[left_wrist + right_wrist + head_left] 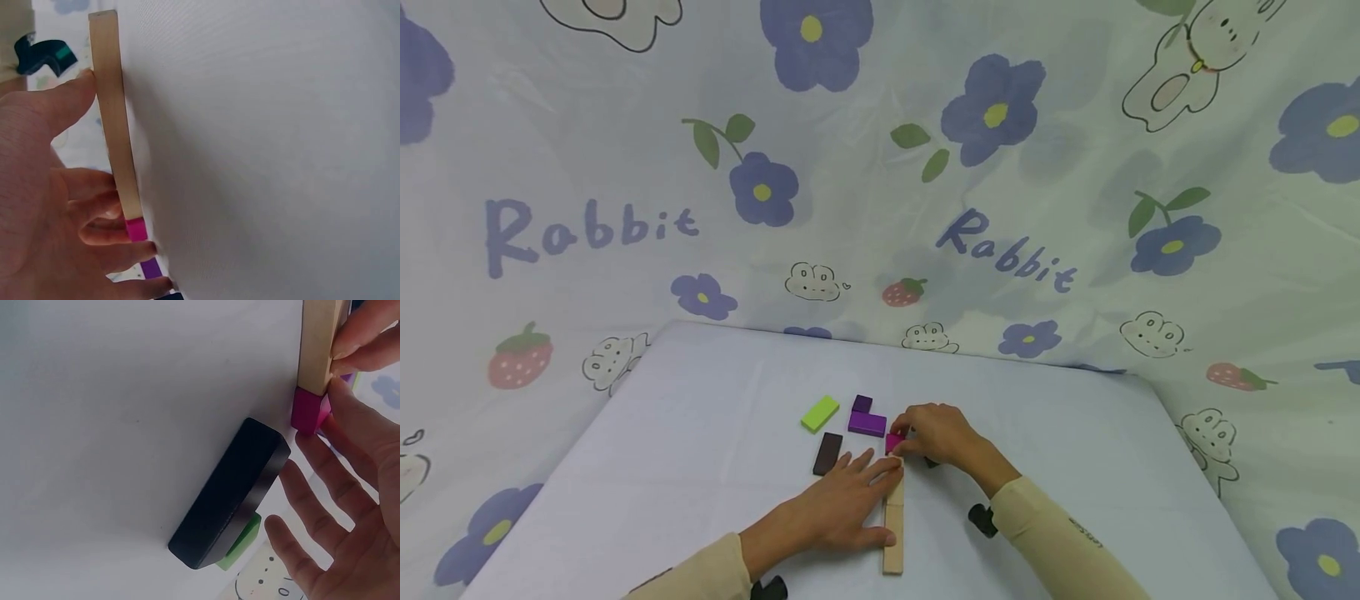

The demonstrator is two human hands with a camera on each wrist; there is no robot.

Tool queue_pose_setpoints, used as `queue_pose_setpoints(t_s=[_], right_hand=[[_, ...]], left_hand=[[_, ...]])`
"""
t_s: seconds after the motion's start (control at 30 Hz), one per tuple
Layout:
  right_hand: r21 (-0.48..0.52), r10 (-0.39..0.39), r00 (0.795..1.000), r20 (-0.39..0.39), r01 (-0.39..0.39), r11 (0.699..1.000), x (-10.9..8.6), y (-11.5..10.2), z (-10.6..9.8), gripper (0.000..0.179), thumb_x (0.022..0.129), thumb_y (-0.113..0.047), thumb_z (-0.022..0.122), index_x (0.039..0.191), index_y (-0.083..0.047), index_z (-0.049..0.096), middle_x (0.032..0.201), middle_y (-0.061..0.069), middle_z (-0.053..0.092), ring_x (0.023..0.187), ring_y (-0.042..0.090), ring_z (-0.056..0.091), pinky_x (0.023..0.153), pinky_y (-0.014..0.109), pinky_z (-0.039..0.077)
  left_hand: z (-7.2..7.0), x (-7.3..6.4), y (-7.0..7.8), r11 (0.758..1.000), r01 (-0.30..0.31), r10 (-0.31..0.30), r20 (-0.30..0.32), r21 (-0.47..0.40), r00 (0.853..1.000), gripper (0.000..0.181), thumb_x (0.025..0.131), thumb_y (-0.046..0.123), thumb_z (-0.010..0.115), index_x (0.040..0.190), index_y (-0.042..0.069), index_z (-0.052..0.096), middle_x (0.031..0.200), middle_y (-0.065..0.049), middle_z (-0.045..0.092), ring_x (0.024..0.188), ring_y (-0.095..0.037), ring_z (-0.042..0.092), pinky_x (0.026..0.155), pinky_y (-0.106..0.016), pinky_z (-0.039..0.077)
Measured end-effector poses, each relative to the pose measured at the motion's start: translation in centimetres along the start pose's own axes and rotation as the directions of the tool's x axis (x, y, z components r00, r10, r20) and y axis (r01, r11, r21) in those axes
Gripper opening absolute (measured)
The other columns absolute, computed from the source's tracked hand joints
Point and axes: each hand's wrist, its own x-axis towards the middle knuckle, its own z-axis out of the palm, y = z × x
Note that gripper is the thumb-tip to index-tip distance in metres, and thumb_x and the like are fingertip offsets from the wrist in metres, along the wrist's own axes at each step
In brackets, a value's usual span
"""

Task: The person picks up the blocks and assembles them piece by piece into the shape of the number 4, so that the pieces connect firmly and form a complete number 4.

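Observation:
Plain wooden blocks [892, 560] lie end to end in a row on the white table. My left hand [842, 504] rests along this row, fingers spread and nearly straight, its thumb touching the side of the wood [112, 106]. At the row's far end sits a small magenta block [892, 442], against the wood. My right hand [940, 435] pinches this magenta block [308, 411] between thumb and index finger, the other fingers loosely extended. A black block [231, 494] lies beside the right hand, mostly hidden by it in the head view.
Past the hands lie a purple block [867, 424], a small dark purple block [862, 404] touching it, a lime block [820, 414] and a dark brown block [827, 454]. A green block [244, 540] shows behind the black one. A patterned curtain [865, 183] hangs behind the table.

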Motion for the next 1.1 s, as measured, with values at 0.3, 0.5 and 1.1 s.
queue_pose_setpoints(t_s=[0.3,0.5,1.1], right_hand=[[0.02,0.007,1.0,0.013,-0.007,1.0,0.03,-0.07,-0.13,0.035,0.086,-0.043,0.08,0.115,-0.024,0.077,0.096,-0.015,0.07,0.083,0.005,0.057,0.08,0.035,0.053],[0.033,0.024,0.999,0.022,-0.025,0.999,0.02,-0.1,-0.28,0.035,0.086,-0.041,0.08,0.116,-0.025,0.077,0.099,-0.014,0.071,0.087,0.007,0.059,0.082,0.037,0.053],[0.057,0.019,0.998,0.062,-0.023,0.998,0.52,0.25,-0.55,0.027,0.084,-0.043,0.081,0.108,-0.03,0.078,0.093,-0.015,0.07,0.089,0.009,0.061,0.081,0.04,0.052]], left_hand=[[0.09,-0.05,-0.02,1.0,0.003,-0.003,0.007,-0.008,1.0,0.084,0.096,0.067,0.051,0.159,0.015,0.034,0.163,0.0,0.031,0.146,-0.041,0.032,0.112,-0.065,0.032],[-0.02,-0.07,0.04,1.0,0.011,-0.01,0.012,-0.015,1.0,0.084,0.096,0.067,0.051,0.159,0.014,0.034,0.163,0.0,0.031,0.147,-0.041,0.032,0.112,-0.064,0.031],[-0.11,-0.06,0.11,1.0,0.011,-0.011,0.007,0.005,1.0,0.083,0.095,0.067,0.052,0.158,0.014,0.036,0.162,0.0,0.032,0.146,-0.041,0.033,0.112,-0.064,0.032]])
